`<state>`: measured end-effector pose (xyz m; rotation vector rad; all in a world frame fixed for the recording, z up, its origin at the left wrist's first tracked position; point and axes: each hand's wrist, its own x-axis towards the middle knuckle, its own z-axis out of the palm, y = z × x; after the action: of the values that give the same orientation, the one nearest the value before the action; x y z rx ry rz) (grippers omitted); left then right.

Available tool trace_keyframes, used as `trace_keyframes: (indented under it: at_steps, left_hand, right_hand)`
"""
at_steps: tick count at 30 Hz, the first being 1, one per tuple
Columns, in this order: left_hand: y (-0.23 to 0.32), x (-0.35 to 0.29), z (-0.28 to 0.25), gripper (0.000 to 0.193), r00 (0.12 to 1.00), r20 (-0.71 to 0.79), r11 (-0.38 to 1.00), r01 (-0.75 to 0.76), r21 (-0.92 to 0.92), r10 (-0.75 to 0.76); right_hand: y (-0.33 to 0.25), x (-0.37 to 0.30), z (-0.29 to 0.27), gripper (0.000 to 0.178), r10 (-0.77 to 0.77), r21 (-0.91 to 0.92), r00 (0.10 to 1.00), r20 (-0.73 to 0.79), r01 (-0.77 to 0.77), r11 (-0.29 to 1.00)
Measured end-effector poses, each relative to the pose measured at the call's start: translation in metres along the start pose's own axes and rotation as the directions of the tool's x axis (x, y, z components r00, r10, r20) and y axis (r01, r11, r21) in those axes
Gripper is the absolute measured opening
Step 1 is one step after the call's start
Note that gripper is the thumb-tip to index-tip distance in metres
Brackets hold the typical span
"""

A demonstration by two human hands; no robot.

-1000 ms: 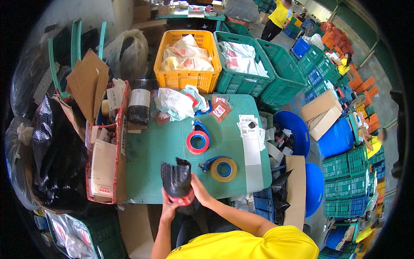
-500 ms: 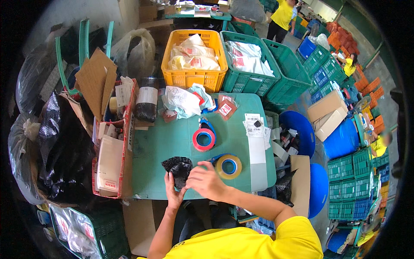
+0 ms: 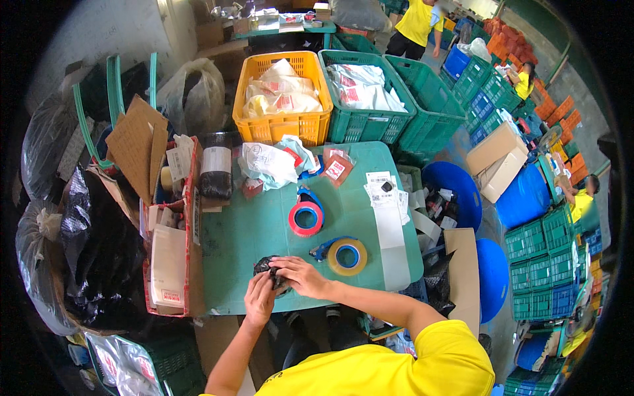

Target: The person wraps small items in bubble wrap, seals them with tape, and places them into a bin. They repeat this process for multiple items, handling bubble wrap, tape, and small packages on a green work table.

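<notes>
Both hands on the black plastic bundle (image 3: 269,269) at the near edge of the green table (image 3: 238,237): left hand (image 3: 259,298) grip clenched on its near side, right hand (image 3: 300,276) pressing on top (fingers curled over it). Yellow tape dispenser (image 3: 345,255) just beside the right hand, red tape dispenser (image 3: 306,216) behind it

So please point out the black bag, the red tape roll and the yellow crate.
black bag (image 3: 265,265), head view, visible top left part
red tape roll (image 3: 306,228), head view, front rim
yellow crate (image 3: 284,127), head view, front wall
</notes>
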<state>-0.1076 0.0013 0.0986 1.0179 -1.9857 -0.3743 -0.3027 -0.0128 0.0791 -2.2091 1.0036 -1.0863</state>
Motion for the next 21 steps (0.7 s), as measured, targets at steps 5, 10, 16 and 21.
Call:
trace_keyframes:
  at_steps: [5, 10, 16, 21]
  left_hand:
    - [0.02, 0.003, 0.014, 0.015, 0.968, -0.031, 0.955, 0.251, 0.157, -0.249]
    - [-0.003, 0.014, 0.014, 0.051, 0.588, 0.225, 0.485, 0.787, -0.381, -0.777]
    - [-0.009, -0.002, 0.028, 0.047, 0.585, 0.333, 0.371, 0.767, -0.523, -0.74]
    - [-0.001, -0.004, 0.038, 0.041, 0.571, 0.221, 0.403, 0.756, -0.516, -0.79]
  right_hand:
    - [-0.025, -0.012, 0.009, 0.041, 0.283, 0.193, 0.941, -0.186, -0.248, 0.949]
    - [0.033, -0.04, -0.048, 0.051, 0.662, 0.495, 0.734, 0.155, -0.637, 0.591]
    - [0.121, -0.088, -0.105, 0.068, 0.757, -0.687, 0.633, 0.165, -0.477, 0.549]
    - [0.116, -0.07, -0.116, 0.072, 0.908, -0.321, 0.386, 0.164, -0.849, 0.419]
